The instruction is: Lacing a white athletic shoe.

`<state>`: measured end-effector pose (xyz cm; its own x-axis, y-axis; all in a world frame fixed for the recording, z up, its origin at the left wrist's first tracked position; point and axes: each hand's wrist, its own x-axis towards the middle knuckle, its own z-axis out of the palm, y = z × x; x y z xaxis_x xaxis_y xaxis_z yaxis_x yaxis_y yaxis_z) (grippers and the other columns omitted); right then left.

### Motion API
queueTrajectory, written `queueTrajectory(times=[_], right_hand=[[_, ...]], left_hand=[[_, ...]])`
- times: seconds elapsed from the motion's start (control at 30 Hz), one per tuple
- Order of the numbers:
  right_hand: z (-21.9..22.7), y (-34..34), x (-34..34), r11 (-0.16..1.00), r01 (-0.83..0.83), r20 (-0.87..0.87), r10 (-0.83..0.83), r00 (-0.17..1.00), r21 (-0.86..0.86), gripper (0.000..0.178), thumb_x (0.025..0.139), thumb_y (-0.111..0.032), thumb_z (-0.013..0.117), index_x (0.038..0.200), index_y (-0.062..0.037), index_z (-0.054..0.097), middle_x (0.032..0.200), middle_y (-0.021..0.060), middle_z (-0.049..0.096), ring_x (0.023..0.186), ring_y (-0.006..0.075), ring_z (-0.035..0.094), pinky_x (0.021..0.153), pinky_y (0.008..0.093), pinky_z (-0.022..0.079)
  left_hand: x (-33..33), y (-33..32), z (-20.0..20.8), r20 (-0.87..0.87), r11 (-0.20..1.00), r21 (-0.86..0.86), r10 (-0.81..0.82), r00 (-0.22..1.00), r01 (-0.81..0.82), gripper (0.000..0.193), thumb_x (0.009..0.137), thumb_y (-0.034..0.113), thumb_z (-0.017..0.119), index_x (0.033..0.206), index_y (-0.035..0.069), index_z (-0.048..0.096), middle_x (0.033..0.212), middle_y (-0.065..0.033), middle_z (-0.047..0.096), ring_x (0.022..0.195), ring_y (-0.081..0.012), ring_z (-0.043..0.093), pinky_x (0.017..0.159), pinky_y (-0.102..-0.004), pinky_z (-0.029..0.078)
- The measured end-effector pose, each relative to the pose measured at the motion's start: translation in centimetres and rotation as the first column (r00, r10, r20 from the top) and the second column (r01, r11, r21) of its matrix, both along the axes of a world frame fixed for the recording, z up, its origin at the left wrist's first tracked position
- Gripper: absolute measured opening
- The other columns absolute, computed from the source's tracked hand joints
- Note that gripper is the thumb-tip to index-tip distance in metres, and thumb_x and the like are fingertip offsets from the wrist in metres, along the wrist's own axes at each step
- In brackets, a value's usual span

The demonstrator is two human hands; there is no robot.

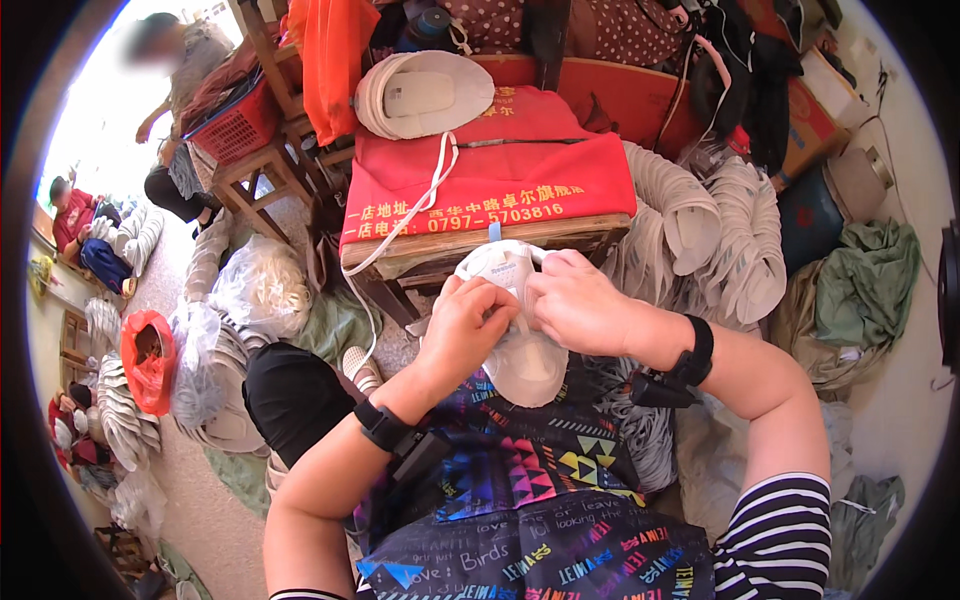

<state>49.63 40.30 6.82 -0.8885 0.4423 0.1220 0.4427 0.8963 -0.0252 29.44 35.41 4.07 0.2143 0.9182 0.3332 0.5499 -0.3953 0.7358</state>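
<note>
A white shoe upper (527, 378) lies over my lap, its toe toward me and its label end against the front edge of a small wooden stool. A pale blue tab (494, 232) sticks up at its far end. My left hand (465, 325) pinches the upper's left side, fingertips pressed together near the middle. On the other side my right hand (580, 305) grips the upper near its opening, fingers curled. Whether a lace runs between my fingertips is too small to make out. The stool's top is covered by a red cloth bag (500, 165).
Nested white shoe uppers (425, 95) sit on the bag, and a white lace (440, 180) trails off the stool's left side. Long rows of uppers (690, 225) stand at the right. Plastic bags (265, 290) and more uppers lie left; other people sit farther off.
</note>
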Motion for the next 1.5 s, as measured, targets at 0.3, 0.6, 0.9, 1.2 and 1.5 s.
queueTrajectory(times=[0.3,0.6,0.9,1.2,1.5], right_hand=[[0.1,-0.7,-0.7,0.941,0.213,-0.084,-0.242,0.967,-0.263,0.010,0.072,-0.021,0.064,0.067,-0.0137,0.069,0.085,0.0005,0.061,0.097,0.0235,0.052,0.093,0.0415,0.032],[-1.1,-1.4,-0.9,0.938,0.263,-0.234,-0.314,0.920,-0.225,0.011,0.070,-0.022,0.063,0.065,-0.0125,0.065,0.081,0.0027,0.059,0.094,0.0244,0.052,0.091,0.0414,0.034],[0.3,-0.8,-1.4,0.983,0.157,0.036,-0.154,0.987,-0.095,0.016,0.073,-0.023,0.062,0.070,-0.0098,0.069,0.086,0.0055,0.062,0.094,0.0266,0.053,0.089,0.0423,0.036],[-2.1,-1.9,-2.4,0.911,0.328,-0.495,-0.411,0.766,-0.248,0.008,0.072,-0.012,0.066,0.070,-0.0082,0.060,0.082,0.0051,0.056,0.090,0.0266,0.051,0.084,0.0398,0.037],[0.1,-4.4,-4.7,0.853,0.127,-0.645,-0.473,0.601,-0.507,0.005,0.087,-0.004,0.061,0.084,-0.0016,0.059,0.086,0.0036,0.049,0.070,0.0107,0.049,0.062,0.0248,0.042]], left_hand=[[-0.4,0.4,-0.2,-0.078,0.998,0.059,-0.004,0.997,0.008,0.007,0.081,0.013,0.066,0.085,0.007,0.069,0.082,-0.0077,0.063,0.083,-0.0290,0.053,0.079,-0.0376,0.045],[-0.7,0.1,-0.9,-0.077,0.992,0.126,-0.010,0.997,0.020,0.009,0.082,0.015,0.065,0.087,0.009,0.071,0.083,-0.0072,0.065,0.090,-0.0292,0.058,0.084,-0.0366,0.046],[-1.0,0.4,-1.3,-0.093,0.991,0.125,-0.025,0.995,0.036,0.010,0.081,0.015,0.065,0.086,0.009,0.070,0.083,-0.0067,0.065,0.084,-0.0286,0.057,0.080,-0.0373,0.047],[-0.8,0.0,-1.2,-0.049,0.993,0.116,-0.021,0.999,0.027,0.010,0.083,0.018,0.065,0.086,0.010,0.070,0.085,-0.0070,0.064,0.090,-0.0290,0.056,0.086,-0.0377,0.045],[-0.4,-1.3,-0.7,0.236,0.995,-0.087,0.067,0.969,-0.048,0.011,0.086,0.011,0.059,0.090,0.001,0.060,0.087,-0.0175,0.064,0.083,-0.0360,0.063,0.071,-0.0422,0.050]])
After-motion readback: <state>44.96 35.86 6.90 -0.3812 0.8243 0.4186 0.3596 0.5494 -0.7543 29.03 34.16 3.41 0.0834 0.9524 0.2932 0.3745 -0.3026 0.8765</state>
